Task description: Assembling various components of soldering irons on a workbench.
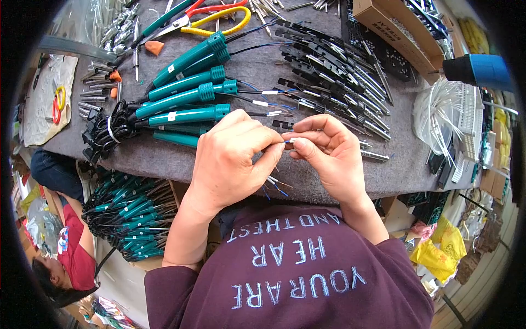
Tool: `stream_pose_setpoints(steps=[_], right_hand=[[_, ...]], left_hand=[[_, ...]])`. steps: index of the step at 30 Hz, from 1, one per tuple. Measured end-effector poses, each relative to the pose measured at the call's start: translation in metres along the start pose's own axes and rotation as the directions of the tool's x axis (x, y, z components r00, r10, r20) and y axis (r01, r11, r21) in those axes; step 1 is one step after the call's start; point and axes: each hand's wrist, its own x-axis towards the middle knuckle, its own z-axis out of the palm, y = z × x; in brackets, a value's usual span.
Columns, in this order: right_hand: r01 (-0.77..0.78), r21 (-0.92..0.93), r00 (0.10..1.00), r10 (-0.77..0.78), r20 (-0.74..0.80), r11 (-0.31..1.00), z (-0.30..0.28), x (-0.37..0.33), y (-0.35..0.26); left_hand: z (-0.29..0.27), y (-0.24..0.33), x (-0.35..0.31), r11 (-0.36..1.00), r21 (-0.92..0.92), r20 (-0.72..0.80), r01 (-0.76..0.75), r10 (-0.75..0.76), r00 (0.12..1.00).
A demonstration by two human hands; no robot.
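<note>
left hand (233,151): thumb and forefinger pinched together on a blue wire (286,141). right hand (332,159): thumb and fingertips closed at its pale end. wire is near, over grey cloth (148,171), right of teal handles (176,101).

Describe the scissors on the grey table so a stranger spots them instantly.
On the grey table, find the teal handles at left. Just beyond them, at the picture's top, lie the scissors, their grips yellow and red. A similar pair lies far left on a pale cloth; only these sit beside the teal handles.
</note>
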Motion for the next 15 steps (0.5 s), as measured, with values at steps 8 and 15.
stream_pose_setpoints(steps=[8, 15], right_hand=[[0.053, -0.134, 0.999, -0.051, 0.018, 0.990, 0.0031, -0.0014, -0.0027], [-0.051, -0.238, 0.998, 0.059, 0.027, 0.970, 0.0012, 0.0023, -0.0084]], left_hand=[[-0.0030, 0.0020, -0.0008, 0.999, 0.029, 0.051, 0.017, -0.018, 0.999], [-0.0048, 0.0039, -0.0009, 0.997, 0.081, 0.074, 0.014, -0.020, 0.997]])
